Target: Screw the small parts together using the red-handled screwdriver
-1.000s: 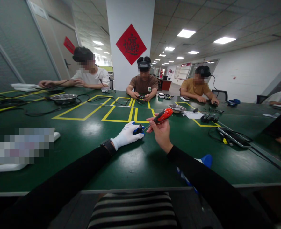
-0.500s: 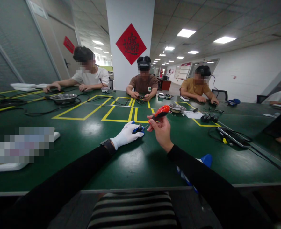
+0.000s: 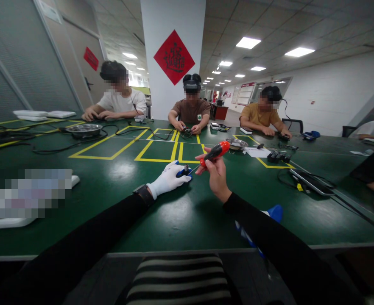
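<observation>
My left hand (image 3: 169,178), in a white glove with blue fingertips, grips a small black part (image 3: 185,171) with a metallic top just above the green table (image 3: 142,228). My bare right hand (image 3: 218,178) holds a red and black screwdriver (image 3: 217,153) by its handle, fingers wrapped round it. The handle slants up to the right, and the thin shaft runs down left to the black part. Whether the tip sits in a screw is too small to tell.
A blue and white glove (image 3: 274,213) lies partly under my right sleeve. Metal bowls (image 3: 84,130), cables, black parts (image 3: 278,157) and a phone-like device (image 3: 312,182) lie farther out. Several people sit round the table. A white tray (image 3: 7,221) is at the left.
My right hand has shifted its fingers on the screwdriver, and the handle has turned and moved slightly right. My left hand stays put. The person at the back left has drawn a hand inward.
</observation>
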Tool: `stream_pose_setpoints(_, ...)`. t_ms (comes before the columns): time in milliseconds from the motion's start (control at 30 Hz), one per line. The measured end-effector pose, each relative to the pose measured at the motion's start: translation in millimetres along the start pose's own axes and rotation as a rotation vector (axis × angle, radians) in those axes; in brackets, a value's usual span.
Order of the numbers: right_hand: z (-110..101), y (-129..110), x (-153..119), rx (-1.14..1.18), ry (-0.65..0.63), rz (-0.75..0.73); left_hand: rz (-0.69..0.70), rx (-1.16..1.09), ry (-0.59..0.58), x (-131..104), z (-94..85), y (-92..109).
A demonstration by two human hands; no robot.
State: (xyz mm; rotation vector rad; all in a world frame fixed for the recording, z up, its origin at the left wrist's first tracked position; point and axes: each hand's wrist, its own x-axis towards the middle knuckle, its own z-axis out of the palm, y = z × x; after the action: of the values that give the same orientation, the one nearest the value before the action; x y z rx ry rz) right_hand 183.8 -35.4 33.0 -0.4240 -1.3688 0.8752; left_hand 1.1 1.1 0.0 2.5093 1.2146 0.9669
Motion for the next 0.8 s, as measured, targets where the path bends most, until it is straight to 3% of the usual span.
stream_pose_setpoints(100,-0.8,-0.1,-0.1,-0.102,0.003,-0.008,-0.003,0.004,-0.01,0.4,-0.6,1.7)
stream_pose_setpoints(267,-4.0,-3.5,6.5,-0.354,0.176,-0.143,-0.001,-0.003,-0.043,0.2,-1.8,1.8)
stream_pose_setpoints(433,-4.4,5.9,10.3,-0.013,0.053,0.015,-0.031,-0.011,-0.032,-0.5,-1.1,0.3)
stream_pose_setpoints(567,-4.4,15.7,10.6,0.053,0.087,0.116,-0.028,-0.011,-0.039,-0.1,-2.1,1.5)
stream_pose_setpoints(667,-4.3,14.1,10.3,0.012,0.088,0.099,-0.024,-0.009,-0.043,-0.2,-2.9,2.6)
stream_pose_setpoints(800,-5.3,2.5,7.1,-0.316,-0.015,-0.04,-0.014,0.005,-0.043,-0.7,-2.0,2.3)
